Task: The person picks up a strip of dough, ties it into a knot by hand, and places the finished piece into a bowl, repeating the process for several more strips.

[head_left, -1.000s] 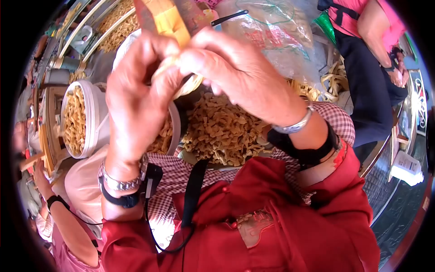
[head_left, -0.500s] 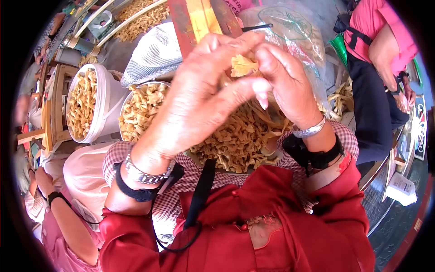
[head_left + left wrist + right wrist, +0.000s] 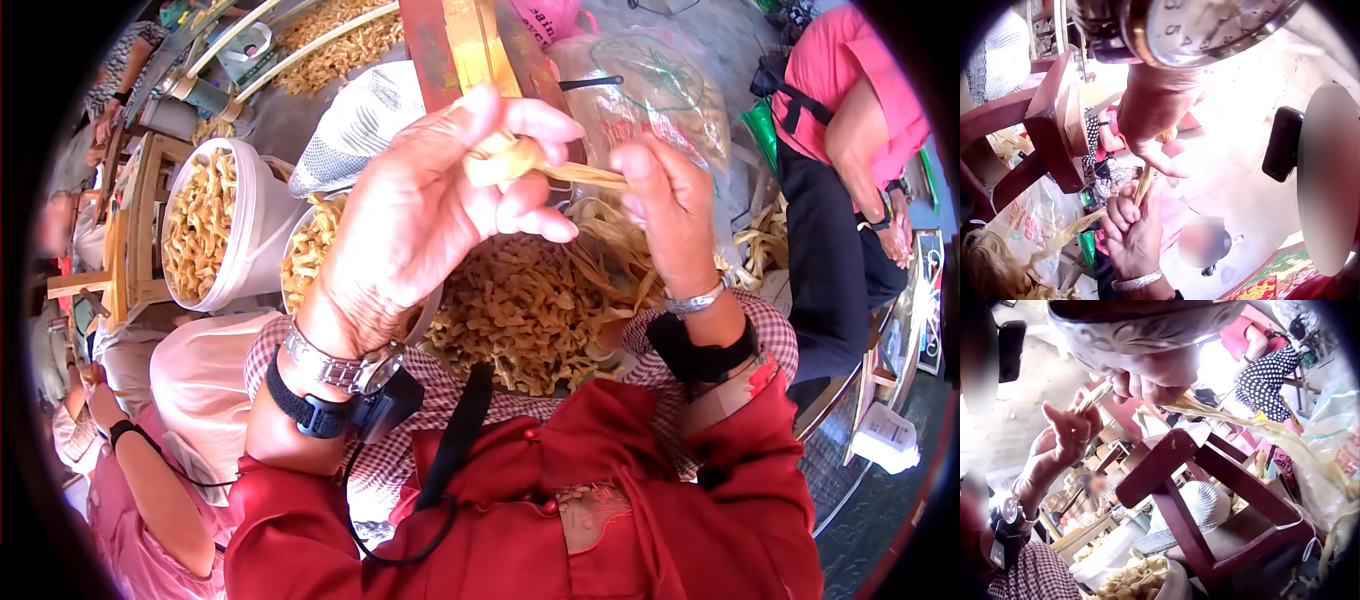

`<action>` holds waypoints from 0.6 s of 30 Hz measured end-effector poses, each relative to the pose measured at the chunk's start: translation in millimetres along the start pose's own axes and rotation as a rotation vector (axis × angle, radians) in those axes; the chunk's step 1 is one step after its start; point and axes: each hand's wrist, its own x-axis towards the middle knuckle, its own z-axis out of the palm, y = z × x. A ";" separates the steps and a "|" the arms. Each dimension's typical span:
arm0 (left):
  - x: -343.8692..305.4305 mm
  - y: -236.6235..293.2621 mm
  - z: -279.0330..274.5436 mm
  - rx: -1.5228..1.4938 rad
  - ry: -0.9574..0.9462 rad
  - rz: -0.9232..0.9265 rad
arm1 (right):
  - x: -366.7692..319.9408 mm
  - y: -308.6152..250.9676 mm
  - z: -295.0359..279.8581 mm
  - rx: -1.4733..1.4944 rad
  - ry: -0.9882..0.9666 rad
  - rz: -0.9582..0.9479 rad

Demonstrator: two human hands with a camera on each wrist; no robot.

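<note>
A pale yellow, pliable strip (image 3: pixel 590 177) stretches between both hands in the head view. My left hand (image 3: pixel 400 215), palm turned up, holds its bunched end among the fingers, the fingertips pointing right. Opposite it, my right hand (image 3: pixel 675 205) grips the strip in curled fingers. In the left wrist view, a longer tail (image 3: pixel 1079 225) of the strip trails out past the right hand. Below the hands lies a heap of small tan knotted pieces (image 3: pixel 520 320), with long loose strips (image 3: pixel 615 250) at its right side.
White buckets (image 3: pixel 245 225) of similar pieces stand at the left. Ahead are a dark red wooden stand (image 3: pixel 430 60), a striped sack (image 3: pixel 365 130) and a clear plastic bag (image 3: pixel 660 90). People sit on both sides; a white bottle (image 3: pixel 885 438) is at the right.
The hands were close together around the strip; now they are apart, with the strip drawn out between them. The left palm has turned up. The head view has shifted slightly.
</note>
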 end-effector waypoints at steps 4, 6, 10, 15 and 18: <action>1.0 6.4 -5.5 0.013 0.042 0.082 | -2.3 2.6 1.0 -0.108 -0.017 -0.084; 2.4 6.3 -6.3 0.167 0.102 0.118 | -2.0 4.3 7.7 -0.057 -0.019 -0.056; 2.4 -1.4 -12.7 0.560 0.280 0.027 | 0.7 7.3 11.5 0.062 -0.125 0.125; 3.2 -6.5 -12.1 0.537 0.340 0.048 | 1.5 3.2 28.0 0.124 -0.277 0.213; 4.7 -7.6 -13.4 0.445 0.364 0.074 | 5.1 -5.5 27.0 -0.010 -0.304 0.086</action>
